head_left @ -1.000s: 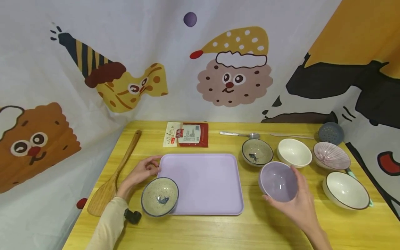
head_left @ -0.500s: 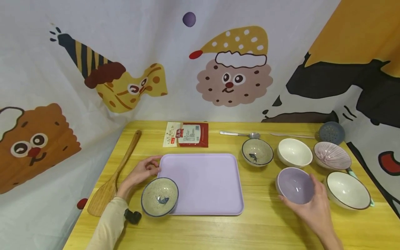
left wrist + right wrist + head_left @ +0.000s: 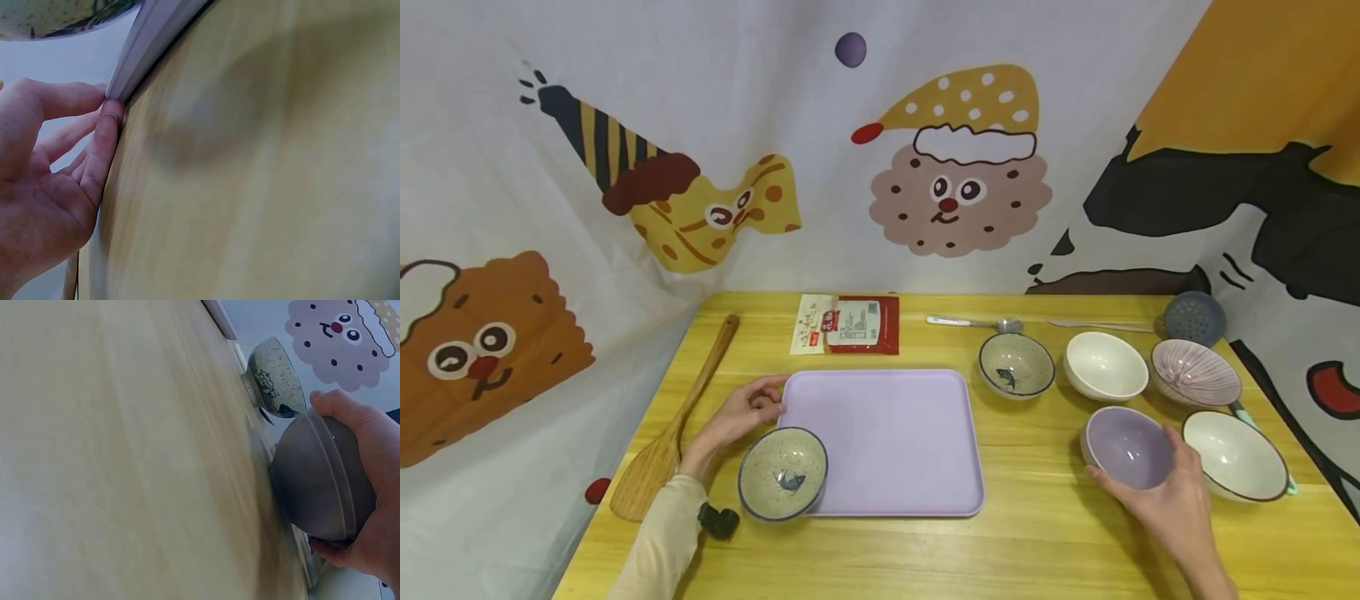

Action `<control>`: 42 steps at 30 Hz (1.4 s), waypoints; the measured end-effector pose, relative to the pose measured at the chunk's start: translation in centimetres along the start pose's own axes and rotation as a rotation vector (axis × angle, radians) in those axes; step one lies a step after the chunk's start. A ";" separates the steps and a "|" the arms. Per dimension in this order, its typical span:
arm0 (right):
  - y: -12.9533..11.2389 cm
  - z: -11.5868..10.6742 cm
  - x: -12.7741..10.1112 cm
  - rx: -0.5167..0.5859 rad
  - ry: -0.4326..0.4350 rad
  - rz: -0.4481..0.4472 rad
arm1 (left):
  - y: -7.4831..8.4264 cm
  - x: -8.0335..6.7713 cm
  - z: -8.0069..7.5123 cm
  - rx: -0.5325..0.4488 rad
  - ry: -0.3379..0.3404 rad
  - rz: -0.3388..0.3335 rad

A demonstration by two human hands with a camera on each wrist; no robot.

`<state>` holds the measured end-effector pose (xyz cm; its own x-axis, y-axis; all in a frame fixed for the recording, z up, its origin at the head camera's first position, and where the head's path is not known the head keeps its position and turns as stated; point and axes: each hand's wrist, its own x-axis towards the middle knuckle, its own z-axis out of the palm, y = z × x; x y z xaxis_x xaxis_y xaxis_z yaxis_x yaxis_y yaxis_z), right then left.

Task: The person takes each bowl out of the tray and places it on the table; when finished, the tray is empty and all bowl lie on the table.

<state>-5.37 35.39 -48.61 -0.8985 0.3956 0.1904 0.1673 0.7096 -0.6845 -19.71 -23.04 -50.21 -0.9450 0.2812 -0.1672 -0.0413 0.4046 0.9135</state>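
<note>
My left hand (image 3: pixel 737 419) pinches the left edge of a lavender tray (image 3: pixel 891 442) between thumb and fingers; the left wrist view shows the tray rim (image 3: pixel 140 53) there. A speckled bowl with a blue fish (image 3: pixel 784 473) overlaps the tray's front left corner. On the right, my right hand (image 3: pixel 1180 504) grips a purple bowl (image 3: pixel 1127 447) by its side, the thumb and fingers spread around it. In the right wrist view the purple bowl (image 3: pixel 319 478) is low over the tabletop; whether its base touches the wood I cannot tell.
Behind and beside the purple bowl stand another fish bowl (image 3: pixel 1017 365), a white bowl (image 3: pixel 1107 367), a pink striped bowl (image 3: pixel 1197 372) and a dark-rimmed white bowl (image 3: pixel 1234 456). A spoon (image 3: pixel 976 323), a red packet (image 3: pixel 850 325), a grey skimmer (image 3: pixel 1195 319) and a wooden spatula (image 3: pixel 658 462) lie around.
My right hand has carried the purple bowl to the right and slightly nearer, beside the dark-rimmed white bowl. The left hand has stayed at the tray's edge.
</note>
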 end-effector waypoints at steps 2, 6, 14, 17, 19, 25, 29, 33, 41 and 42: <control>0.0 -0.1 0.1 -0.011 -0.007 0.002 | 0.0 0.0 0.0 0.002 0.002 0.001; -0.1 -0.2 0.3 -0.025 -0.021 -0.003 | -0.1 0.0 0.0 0.001 0.004 0.002; -0.1 -0.5 0.6 -0.045 -0.030 -0.047 | -0.1 0.0 0.0 0.004 0.005 0.011; -0.2 -0.6 0.6 -0.063 -0.017 -0.095 | -0.2 -0.1 0.0 0.008 0.005 0.009; -0.4 -0.6 0.4 -0.075 -0.003 -0.128 | -0.3 -0.1 0.1 0.011 0.004 0.006; -1.2 -0.9 -0.1 -0.122 0.048 -0.181 | -0.4 0.1 0.1 0.010 0.006 0.015; -2.0 -1.2 0.0 -0.137 0.077 -0.186 | -0.2 0.0 0.1 0.021 0.008 0.013; -3.0 -1.7 0.3 -0.127 0.059 -0.178 | -0.1 0.0 0.1 0.026 0.006 0.009; -7.4 -2.3 0.9 -0.021 -0.019 -0.223 | -0.3 0.1 0.0 0.034 0.006 0.017; -8.1 -2.2 0.9 -0.003 -0.029 -0.242 | -0.4 0.1 0.0 0.033 0.006 0.019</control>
<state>-6.69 31.25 -41.31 -0.9239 0.1969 0.3282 -0.0532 0.7832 -0.6195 -19.77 -23.13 -50.59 -0.9476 0.2834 -0.1476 -0.0128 0.4277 0.9038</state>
